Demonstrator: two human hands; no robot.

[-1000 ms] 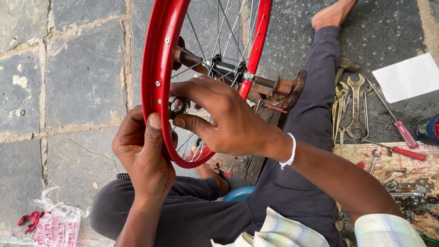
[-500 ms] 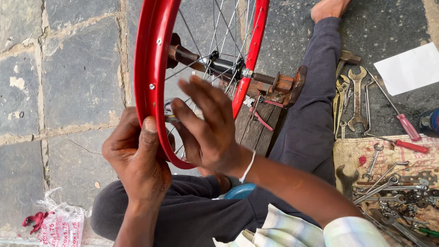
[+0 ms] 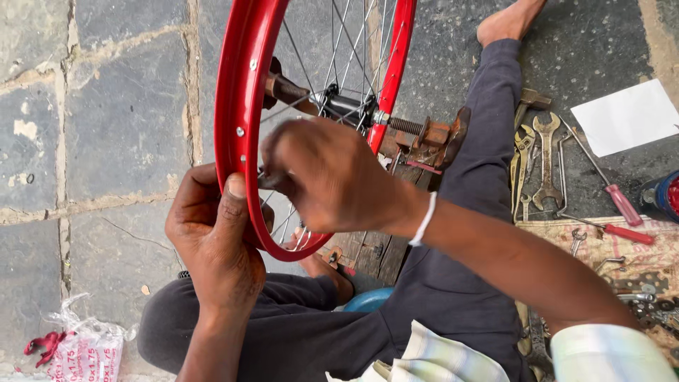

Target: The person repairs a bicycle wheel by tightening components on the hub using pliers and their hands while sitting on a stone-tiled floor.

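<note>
Both hands (image 3: 276,212) grip the red wheel rim (image 3: 237,106) between them.

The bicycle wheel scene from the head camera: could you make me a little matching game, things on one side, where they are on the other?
Things:
1. left hand
2. right hand
3. spanners
4. plastic packet

Places:
A. on the ground beside the outstretched leg
B. among the spokes inside the red rim
C. on the stone paving at bottom left
D. gripping the rim from outside, thumb on it

Pairs: 1-D, 2-B, 3-A, 4-C
</note>
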